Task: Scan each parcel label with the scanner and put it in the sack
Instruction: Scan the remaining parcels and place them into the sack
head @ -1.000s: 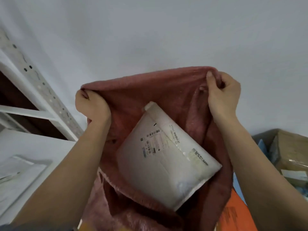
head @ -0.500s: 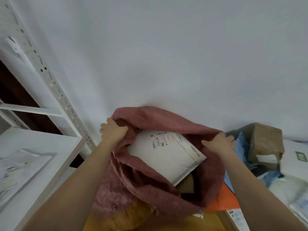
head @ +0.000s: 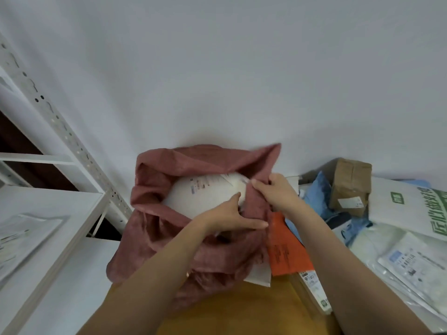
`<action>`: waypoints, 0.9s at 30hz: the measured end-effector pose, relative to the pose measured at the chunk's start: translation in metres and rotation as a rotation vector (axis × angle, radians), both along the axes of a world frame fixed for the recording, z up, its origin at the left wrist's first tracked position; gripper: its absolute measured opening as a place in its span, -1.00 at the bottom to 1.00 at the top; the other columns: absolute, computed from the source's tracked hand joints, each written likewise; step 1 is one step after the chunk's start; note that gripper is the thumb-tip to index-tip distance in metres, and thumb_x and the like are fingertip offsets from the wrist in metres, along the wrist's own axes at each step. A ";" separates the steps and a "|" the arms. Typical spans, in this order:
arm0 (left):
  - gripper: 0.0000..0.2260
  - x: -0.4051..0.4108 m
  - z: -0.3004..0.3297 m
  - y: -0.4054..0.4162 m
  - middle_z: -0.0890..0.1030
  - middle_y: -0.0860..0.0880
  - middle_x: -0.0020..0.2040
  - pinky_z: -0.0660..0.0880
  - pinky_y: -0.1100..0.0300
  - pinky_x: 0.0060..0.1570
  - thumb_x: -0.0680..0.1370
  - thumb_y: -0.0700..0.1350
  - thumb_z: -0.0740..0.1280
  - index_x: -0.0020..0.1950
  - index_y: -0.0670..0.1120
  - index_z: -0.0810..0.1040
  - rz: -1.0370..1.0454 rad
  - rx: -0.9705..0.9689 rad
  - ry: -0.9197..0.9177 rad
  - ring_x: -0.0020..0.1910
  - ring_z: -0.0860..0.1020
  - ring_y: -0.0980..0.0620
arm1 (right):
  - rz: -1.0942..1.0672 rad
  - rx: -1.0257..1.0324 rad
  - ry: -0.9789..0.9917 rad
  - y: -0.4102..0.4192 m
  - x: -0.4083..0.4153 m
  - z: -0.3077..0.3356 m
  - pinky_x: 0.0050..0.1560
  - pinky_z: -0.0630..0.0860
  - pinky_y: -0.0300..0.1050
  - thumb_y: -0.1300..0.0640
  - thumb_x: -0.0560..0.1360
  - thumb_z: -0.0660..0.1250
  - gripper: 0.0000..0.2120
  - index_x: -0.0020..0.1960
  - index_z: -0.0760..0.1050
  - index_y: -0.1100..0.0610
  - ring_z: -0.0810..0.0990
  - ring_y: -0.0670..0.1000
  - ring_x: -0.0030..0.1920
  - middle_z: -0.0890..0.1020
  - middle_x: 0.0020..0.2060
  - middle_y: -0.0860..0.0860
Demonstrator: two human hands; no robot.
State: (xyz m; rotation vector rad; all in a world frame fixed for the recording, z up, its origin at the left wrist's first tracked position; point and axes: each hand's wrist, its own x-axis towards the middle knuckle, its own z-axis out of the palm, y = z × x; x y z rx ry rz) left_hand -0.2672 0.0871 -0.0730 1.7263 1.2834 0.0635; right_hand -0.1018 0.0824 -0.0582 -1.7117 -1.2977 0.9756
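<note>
A white padded mailer parcel with a printed label (head: 205,192) lies in the mouth of the dusty-pink woven cloth sack (head: 154,221), its labelled face up and most of its body showing above the sagging rim. The left hand (head: 232,216) reaches across the opening with fingers extended almost flat, pressing against the near edge of the mailer and the cloth beside it; it does not appear to curl round anything. The right hand (head: 273,192) pinches the sack's right rim, thumb over a fold of the fabric, holding the mouth up and open.

The mailer looks light and bulging, with a smooth plastic skin that is likely slippery, so a flat push on its broad face or edge should slide it down better than a pinch. It seems soft enough to bend, and nothing suggests it is fragile. The sack is limp and collapses on itself, so it probably needs holding at the rim.

To the right lie an orange flat envelope (head: 287,250), a brown cardboard box (head: 350,184) and further white bags; a white metal shelf (head: 48,233) stands left.
</note>
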 end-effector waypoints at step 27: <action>-0.32 -0.046 -0.058 0.013 0.45 -0.26 0.26 0.46 0.03 -0.04 0.40 -0.28 0.41 0.47 -0.22 0.21 0.710 0.243 -0.019 0.11 0.52 -0.23 | -0.227 -0.494 0.213 -0.087 0.037 -0.080 0.06 0.53 -0.01 0.04 0.57 0.33 -0.53 0.42 0.35 0.17 0.56 0.06 0.05 0.56 0.11 0.06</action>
